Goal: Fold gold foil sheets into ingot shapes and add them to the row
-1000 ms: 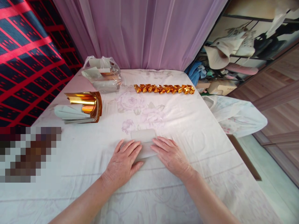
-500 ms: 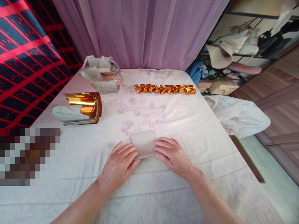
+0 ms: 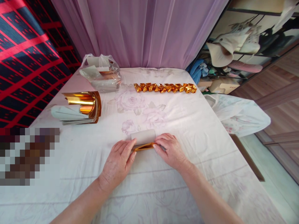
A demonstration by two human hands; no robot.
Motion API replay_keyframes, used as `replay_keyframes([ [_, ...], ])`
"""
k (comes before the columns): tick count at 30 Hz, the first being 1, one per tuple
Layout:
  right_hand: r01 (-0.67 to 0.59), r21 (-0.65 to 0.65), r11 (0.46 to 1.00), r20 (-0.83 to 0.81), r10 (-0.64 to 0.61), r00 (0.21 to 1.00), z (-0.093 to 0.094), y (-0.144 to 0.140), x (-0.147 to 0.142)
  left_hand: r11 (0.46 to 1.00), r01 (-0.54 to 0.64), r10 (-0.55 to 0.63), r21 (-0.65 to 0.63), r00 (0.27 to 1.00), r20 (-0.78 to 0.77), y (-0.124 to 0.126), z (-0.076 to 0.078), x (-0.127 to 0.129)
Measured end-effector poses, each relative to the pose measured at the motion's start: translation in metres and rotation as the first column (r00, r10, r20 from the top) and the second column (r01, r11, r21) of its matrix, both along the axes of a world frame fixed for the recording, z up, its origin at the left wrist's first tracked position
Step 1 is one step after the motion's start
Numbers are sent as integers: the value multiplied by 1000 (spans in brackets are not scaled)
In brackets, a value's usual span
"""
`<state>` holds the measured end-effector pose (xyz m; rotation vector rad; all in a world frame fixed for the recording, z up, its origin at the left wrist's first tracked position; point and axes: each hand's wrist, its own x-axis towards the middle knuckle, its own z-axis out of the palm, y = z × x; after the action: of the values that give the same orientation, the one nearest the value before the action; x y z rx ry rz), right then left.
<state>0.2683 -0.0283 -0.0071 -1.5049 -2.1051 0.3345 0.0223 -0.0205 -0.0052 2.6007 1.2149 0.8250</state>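
Both hands have drawn in since a moment ago: left hand [image 3: 118,161] and right hand [image 3: 171,151] now pinch the sheet's [image 3: 143,137] ends, its gold near edge lifted between fingertips. Bare cloth [image 3: 144,189] lies open all around them.

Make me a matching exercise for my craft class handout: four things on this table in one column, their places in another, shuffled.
Things:
1. folded paper sheet
2. row of gold folded pieces
3. curled gold foil stack
4. clear plastic bag

Places:
A. far left corner, by the curtain
B. left side, in front of the bag
C. between both hands
D. far middle, in a line

Pairs: 1-C, 2-D, 3-B, 4-A
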Motion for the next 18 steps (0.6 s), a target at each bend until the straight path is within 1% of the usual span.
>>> replay_keyframes([
  [2, 18, -5, 1000, -4, -18, 1000, 0, 0, -1, 996, 17, -17, 83, 1000, -4, -4, 7, 2],
  [4, 29, -8, 1000, -2, -29, 1000, 1, 1, -2, 986, 88, -84, 144, 996, -34, -9, 11, 6],
  [6, 32, -8, 999, 5, -32, 999, 1, 1, -3, 969, 176, -159, 176, 982, -106, -13, 12, 10],
  [8, 32, -5, 999, 14, -32, 999, 2, 1, -3, 961, 220, -188, 167, 964, -186, -17, 7, 13],
  [10, 35, -3, 999, 21, -35, 999, 2, 2, -4, 966, 216, -178, 142, 955, -237, -20, 0, 16],
  [13, 39, 2, 999, 19, -39, 999, 1, 2, -4, 980, 165, -134, 109, 960, -247, -22, -7, 18],
  [18, 55, 9, 998, -7, -55, 998, -2, 2, -4, 980, 160, -125, 115, 956, -266, -22, -6, 17],
])
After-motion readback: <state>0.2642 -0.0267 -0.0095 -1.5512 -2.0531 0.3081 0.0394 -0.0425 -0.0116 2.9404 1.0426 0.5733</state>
